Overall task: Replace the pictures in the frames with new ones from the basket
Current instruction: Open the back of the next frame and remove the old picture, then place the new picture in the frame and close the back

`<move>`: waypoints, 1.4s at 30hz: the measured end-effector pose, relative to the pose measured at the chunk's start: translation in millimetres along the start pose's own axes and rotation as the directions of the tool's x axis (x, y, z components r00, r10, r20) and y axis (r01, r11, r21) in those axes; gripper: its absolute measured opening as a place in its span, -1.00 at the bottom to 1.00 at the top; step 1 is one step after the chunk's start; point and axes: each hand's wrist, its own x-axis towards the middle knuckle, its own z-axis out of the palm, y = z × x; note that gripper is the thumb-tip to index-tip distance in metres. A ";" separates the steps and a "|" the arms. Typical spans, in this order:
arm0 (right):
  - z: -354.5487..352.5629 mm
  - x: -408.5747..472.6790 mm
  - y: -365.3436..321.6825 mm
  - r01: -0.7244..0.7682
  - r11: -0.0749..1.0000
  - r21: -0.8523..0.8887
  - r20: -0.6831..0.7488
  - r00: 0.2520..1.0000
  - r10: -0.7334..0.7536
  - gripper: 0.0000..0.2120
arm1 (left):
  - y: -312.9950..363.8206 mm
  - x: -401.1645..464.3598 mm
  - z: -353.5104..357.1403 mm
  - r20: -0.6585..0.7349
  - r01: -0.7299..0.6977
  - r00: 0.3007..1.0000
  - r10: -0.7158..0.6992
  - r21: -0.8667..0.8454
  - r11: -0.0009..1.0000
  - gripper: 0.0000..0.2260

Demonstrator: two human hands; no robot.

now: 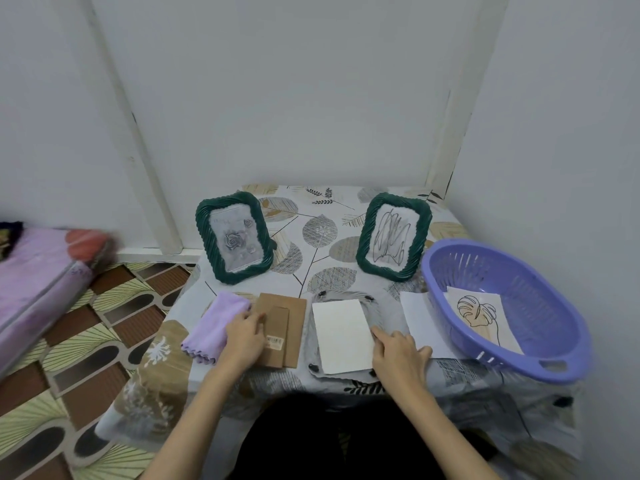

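Two green frames stand at the back of the table: one (234, 237) with a rose picture on the left, one (394, 236) with a scribble drawing on the right. A third frame (375, 308) lies face down in front of me with a white sheet (343, 336) on its back. My right hand (398, 351) touches that sheet's right edge with its fingertips. My left hand (244, 336) rests on the brown backing board (282, 329) beside it. The purple basket (540, 348) at the right holds a leaf picture (481, 315).
A folded lilac cloth (216, 325) lies left of the backing board. Another white sheet (420, 323) lies between the face-down frame and the basket. Walls close the table in behind and on the right. A bed (41, 271) stands to the left.
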 end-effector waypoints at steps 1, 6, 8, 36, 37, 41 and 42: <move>-0.3 -0.2 -0.8 -0.005 1.000 0.025 0.002 1.000 0.005 -0.66 | 1.8 0.4 2.9 0.003 0.007 1.000 -0.007 0.076 0.997 -0.68; 1.0 2.4 -1.9 0.005 0.997 0.079 0.043 0.999 -0.009 -0.59 | 24.0 -10.2 14.6 -0.038 -0.143 0.988 0.147 0.087 0.986 -0.67; 1.3 5.4 -3.1 0.008 0.997 0.082 0.051 0.999 -0.013 -0.57 | 35.8 -14.6 20.1 0.018 -0.193 0.981 0.193 0.025 0.981 -0.69; -14.2 16.3 -0.7 -0.099 0.424 0.900 0.023 0.983 0.182 -0.87 | 78.7 -29.7 19.9 0.114 -0.043 0.975 0.191 -0.746 0.665 -0.46; -16.2 15.8 -1.2 -0.104 0.406 0.908 0.036 0.984 0.173 -0.88 | 84.0 -30.1 19.1 0.163 0.015 0.968 0.192 -0.799 0.601 -0.44; -38.2 13.3 2.8 0.037 0.539 0.841 -0.067 0.997 0.035 -0.94 | 96.9 -20.9 25.5 0.152 0.008 0.968 0.197 -0.812 0.584 -0.44; -46.9 12.6 7.5 0.127 0.645 0.754 -0.143 0.989 -0.029 -0.92 | 100.7 -18.1 28.1 0.139 -0.011 0.970 0.199 -0.793 0.610 -0.44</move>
